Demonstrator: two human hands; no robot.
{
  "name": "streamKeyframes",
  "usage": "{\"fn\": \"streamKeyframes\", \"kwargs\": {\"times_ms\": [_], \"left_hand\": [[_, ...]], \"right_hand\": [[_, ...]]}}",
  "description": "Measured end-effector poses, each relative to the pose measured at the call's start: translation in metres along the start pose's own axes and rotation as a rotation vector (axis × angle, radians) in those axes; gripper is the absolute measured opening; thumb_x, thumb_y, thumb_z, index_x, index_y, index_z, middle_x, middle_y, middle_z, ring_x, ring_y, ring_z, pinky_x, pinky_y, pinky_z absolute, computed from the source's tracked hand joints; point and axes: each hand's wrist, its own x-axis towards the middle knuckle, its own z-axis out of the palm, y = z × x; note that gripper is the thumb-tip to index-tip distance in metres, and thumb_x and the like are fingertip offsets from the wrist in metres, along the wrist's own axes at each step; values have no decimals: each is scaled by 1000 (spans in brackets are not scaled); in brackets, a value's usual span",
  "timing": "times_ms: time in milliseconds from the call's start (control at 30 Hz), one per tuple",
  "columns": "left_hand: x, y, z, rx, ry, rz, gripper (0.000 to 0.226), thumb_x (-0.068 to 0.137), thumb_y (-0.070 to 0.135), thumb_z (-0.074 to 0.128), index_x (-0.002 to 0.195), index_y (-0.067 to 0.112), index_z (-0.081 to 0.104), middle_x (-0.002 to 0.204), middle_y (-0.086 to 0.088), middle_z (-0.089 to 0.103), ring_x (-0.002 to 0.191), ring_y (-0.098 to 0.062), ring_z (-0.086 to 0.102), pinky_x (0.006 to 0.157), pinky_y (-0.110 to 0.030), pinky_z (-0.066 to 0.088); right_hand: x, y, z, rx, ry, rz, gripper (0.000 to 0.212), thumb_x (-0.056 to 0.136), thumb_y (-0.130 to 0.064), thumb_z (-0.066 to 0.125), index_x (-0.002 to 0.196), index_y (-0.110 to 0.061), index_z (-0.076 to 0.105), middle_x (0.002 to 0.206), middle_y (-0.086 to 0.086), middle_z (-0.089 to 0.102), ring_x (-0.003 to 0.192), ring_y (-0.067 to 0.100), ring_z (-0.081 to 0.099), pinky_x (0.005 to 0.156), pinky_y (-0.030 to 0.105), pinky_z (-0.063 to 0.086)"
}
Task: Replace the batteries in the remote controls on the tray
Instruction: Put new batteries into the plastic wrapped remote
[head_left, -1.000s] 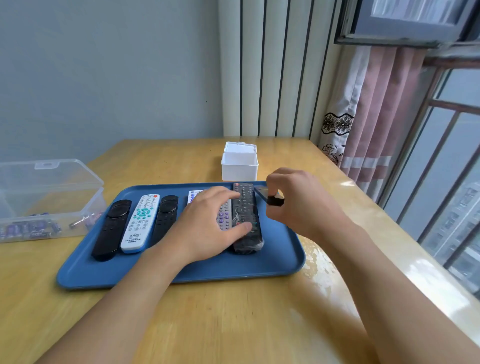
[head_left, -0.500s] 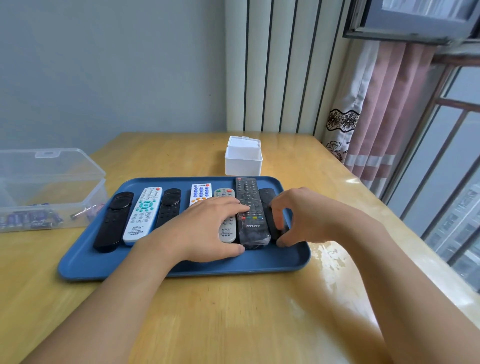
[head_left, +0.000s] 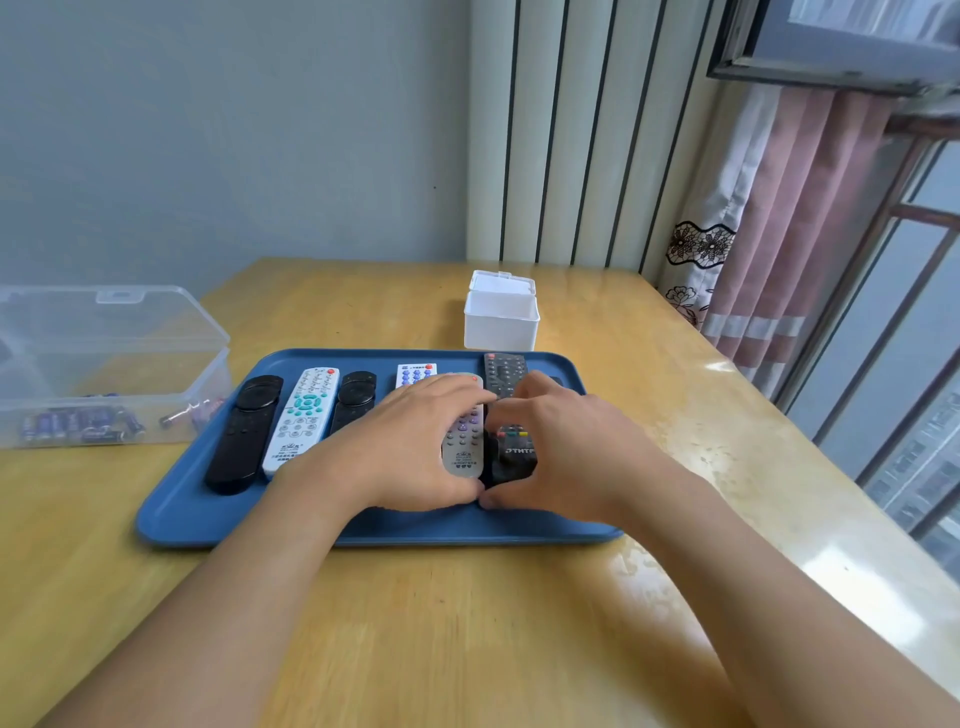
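A blue tray (head_left: 208, 519) holds a row of remote controls: a black one (head_left: 244, 434), a white one with teal buttons (head_left: 301, 415), another black one (head_left: 356, 400), a white one with blue buttons (head_left: 415, 374), a grey one (head_left: 464, 447) and a plastic-wrapped black one (head_left: 511, 410). My left hand (head_left: 410, 447) rests with straight fingers across the grey remote, its thumb by the near end. My right hand (head_left: 566, 452) arches over the wrapped black remote, fingers curled over it and thumb at its near end. The slim black remote at the far right is hidden under that hand.
A clear plastic box (head_left: 109, 364) with several batteries stands left of the tray. A small white box (head_left: 501, 322) with its lid up stands just behind the tray. The wooden table (head_left: 467, 623) ends at the right beside a curtain and window.
My right hand laid a slim black remote at the tray's right end, then shifted left over the wrapped remote. My left hand stayed on the row and its thumb now meets the right thumb.
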Motion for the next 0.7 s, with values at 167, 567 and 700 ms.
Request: {"fn": "streamKeyframes", "kwargs": {"times_ms": [167, 567, 700], "left_hand": [[-2, 1, -1, -3, -51, -25, 75, 78, 44, 79, 145, 42, 45, 157, 22, 32, 147, -2, 27, 120, -31, 26], [-2, 3, -5, 76, -114, -90, 90, 80, 61, 72, 156, 39, 29, 165, 22, 17, 152, -2, 14, 124, -30, 15], [0, 2, -3, 84, -97, -75, 91, 80, 64, 71, 157, 40, 27, 165, 21, 16, 152, -3, 13, 123, -30, 13]], "right_hand": [[-2, -6, 3, -23, 69, -13, 51, 68, -58, 66, 116, -43, 60, 96, -9, 48, 74, 20, 55, 56, 29, 38], [5, 49, -32, 478, 830, 578, 28, 91, -6, 44, 93, -10, 72, 85, 3, 64, 81, 19, 48, 70, 22, 27], [5, 86, -33, 679, 894, 671, 35, 91, -6, 42, 94, -15, 76, 75, 6, 67, 66, 24, 58, 61, 36, 47]]}}
